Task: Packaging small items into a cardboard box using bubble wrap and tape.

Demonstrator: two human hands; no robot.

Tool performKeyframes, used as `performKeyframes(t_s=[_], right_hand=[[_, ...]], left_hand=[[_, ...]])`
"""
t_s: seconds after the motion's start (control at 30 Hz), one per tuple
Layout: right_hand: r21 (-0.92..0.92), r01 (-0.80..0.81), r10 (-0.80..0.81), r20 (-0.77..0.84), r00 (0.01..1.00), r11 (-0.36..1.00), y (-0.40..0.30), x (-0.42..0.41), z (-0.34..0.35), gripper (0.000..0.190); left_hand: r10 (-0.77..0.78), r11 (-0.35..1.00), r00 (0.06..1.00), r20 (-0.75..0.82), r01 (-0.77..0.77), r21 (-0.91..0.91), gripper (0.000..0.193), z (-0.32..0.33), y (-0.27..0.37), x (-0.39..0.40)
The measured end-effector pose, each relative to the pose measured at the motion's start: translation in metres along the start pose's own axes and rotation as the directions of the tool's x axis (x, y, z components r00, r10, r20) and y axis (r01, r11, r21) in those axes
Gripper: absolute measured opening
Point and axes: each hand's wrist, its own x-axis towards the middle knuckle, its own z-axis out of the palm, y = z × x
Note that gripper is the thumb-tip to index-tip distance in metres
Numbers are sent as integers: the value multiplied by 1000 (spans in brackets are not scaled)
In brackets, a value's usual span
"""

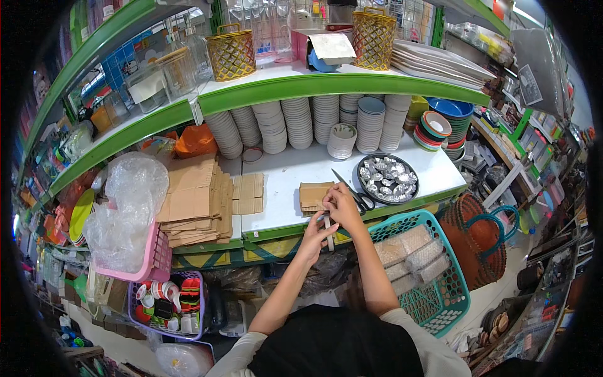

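My left hand (311,239) holds a narrow roll of tape (329,234), seen edge-on at the front edge of the white shelf. Just above it, my right hand (341,205) has its fingertips pinched together, seemingly on the tape's clear end, which is too small to make out well. Under and behind the fingertips lies a small stack of cut brown cardboard pieces (314,192). Black-handled scissors (354,192) rest beside my right hand, blades pointing away. A round black tray (360,181) of silvery fluted tins (387,178) sits to their right.
Cardboard sheets (191,188) and smaller cut pieces (248,193) lie at left. Stacked bowls (297,123) line the back beneath a green-edged upper shelf (330,88). A teal basket (459,301) with bubble-wrapped packs stands by my right arm; a pink basket (160,252) stands at left.
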Motion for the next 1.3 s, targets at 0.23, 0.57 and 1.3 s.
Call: performKeyframes(t_s=[0.23,0.57,1.3], right_hand=[[-122,71,-81,-84,993,990,0,1,4,15],[-125,39,-54,-120,991,991,2,1,2,11],[-133,46,-32,107,994,990,1,3,-20,29]], left_hand=[[12,1000,1000,11,-12,19,75,0,5,-4],[48,998,999,6,-47,-37,70,1,7,-6],[65,998,997,52,-64,-20,63,-5,2,-1]])
